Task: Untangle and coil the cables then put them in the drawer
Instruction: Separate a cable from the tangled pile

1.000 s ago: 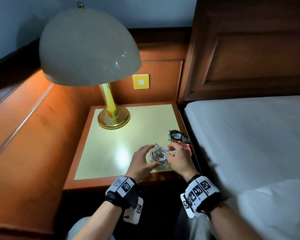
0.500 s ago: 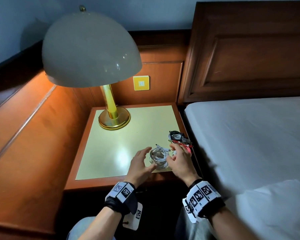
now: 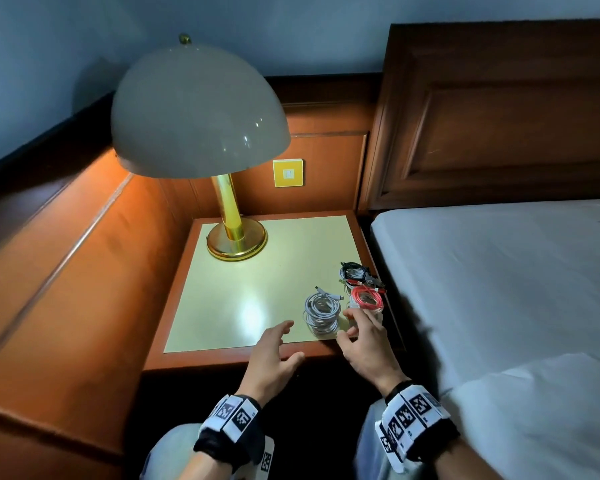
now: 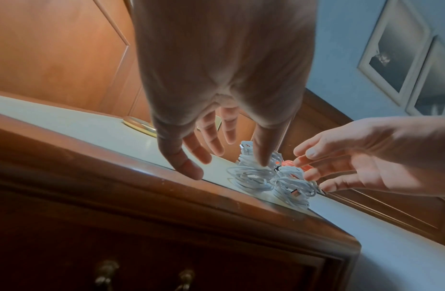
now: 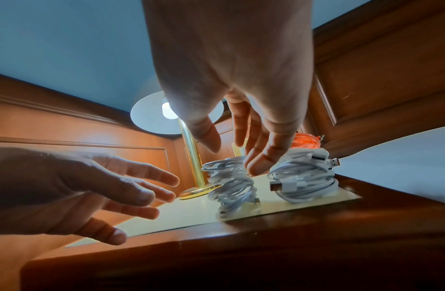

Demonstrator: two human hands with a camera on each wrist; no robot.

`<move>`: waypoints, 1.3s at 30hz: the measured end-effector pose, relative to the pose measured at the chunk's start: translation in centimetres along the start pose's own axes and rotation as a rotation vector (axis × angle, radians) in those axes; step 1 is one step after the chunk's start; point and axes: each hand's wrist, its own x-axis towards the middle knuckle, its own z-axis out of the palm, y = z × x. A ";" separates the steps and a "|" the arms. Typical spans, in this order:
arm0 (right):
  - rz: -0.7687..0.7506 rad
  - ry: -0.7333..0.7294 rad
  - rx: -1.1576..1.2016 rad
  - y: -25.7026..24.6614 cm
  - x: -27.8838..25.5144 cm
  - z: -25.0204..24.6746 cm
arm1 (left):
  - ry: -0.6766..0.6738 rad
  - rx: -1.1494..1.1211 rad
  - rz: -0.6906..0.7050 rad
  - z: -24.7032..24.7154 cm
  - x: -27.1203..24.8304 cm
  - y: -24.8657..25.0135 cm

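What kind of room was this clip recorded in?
Most likely a bedroom, perhaps a hotel room. A bed with a white sheet stands against a wooden headboard, and beside it a nightstand carries a dome-shaded brass lamp and several coiled cables.

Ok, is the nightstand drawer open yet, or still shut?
Shut, it seems. In the left wrist view the drawer front sits flush under the nightstand top, its handles untouched; both hands are up by the white cable coil.

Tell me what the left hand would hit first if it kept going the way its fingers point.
Probably the white cable coil: the left hand points at it, open; depth unclear.
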 end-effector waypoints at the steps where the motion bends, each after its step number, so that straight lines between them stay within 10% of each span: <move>1: -0.011 -0.015 -0.006 0.0 -0.5 0.1 | -0.008 0.011 -0.003 -0.1 -0.6 -0.1; 17: -0.106 -0.266 -0.381 -0.6 -6.4 2.7 | -0.118 0.291 -0.065 1.6 -8.4 -4.7; 39: -0.165 -0.076 -0.537 4.1 -6.3 7.2 | -0.261 0.540 -0.288 6.2 -3.0 -10.1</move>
